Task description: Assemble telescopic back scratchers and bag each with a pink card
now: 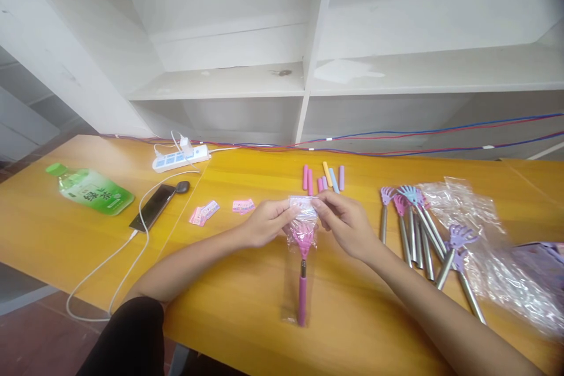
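Note:
A pink back scratcher with a hand-shaped head lies inside a clear plastic bag, its grip toward me. My left hand pinches the left side of the bag's top end. On the right side of that end, my right hand pinches the bag between thumb and fingers. Between the two hands a pale printed card shows at the top of the bag. Just beyond the hands lie several coloured grip sleeves in pink, purple, blue and orange.
Several metal-stemmed back scratchers lie at right beside crumpled clear plastic bags. Small printed cards lie left of my hands. Farther left are a phone on a white cable, a green-capped bottle and a power strip. White shelving stands behind.

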`<state>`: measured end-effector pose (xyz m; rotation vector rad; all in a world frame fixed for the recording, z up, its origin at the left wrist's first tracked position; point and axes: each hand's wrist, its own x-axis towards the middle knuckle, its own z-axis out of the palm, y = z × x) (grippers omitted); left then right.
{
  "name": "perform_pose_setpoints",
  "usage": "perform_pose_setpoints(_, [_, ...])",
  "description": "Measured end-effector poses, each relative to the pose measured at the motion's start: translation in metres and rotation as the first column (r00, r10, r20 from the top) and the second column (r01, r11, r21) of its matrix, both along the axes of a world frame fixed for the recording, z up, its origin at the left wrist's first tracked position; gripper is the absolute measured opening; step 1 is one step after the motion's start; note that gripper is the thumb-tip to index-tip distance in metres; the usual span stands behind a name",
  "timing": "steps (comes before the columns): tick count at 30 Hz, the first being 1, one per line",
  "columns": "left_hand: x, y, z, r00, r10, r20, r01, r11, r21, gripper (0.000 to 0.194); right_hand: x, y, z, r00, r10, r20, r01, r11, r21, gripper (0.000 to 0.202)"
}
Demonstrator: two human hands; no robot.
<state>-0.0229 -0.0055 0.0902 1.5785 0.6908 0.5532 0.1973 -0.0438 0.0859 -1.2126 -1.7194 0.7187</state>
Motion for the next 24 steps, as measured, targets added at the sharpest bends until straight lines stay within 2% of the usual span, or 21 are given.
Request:
perform_pose_setpoints(12, [0.000,0.004,-0.003,0.999,0.001,0.038,-0.001,1.000,0.001,0.057,0.000,-0.004,0.001,0.999,0.032,-0.007,-0.032,0.999,-0.007,0.051])
perform_pose_setpoints(15, [0.001,0.006,-0.002,0.993,0.060,0.097,-0.060,0.998,-0.008,0.050,-0.001,-0.005,-0.002,1.000,0.019,0.019,-0.020,0.999,0.035,0.047])
perform_pose_setpoints(19, [0.004,0.006,-0.002,0.972,0.195,0.129,-0.204,0.977,0.064,0.037,-0.005,-0.008,-0.005,0.998,0.032,0.052,-0.033,0.999,0.029,0.046])
perform_pose_setpoints(24, [0.005,0.003,-0.004,0.978,0.191,0.080,-0.200,0.971,0.130,0.033,-0.011,-0.011,-0.007,0.995,0.072,0.074,-0.074,0.997,0.021,0.043])
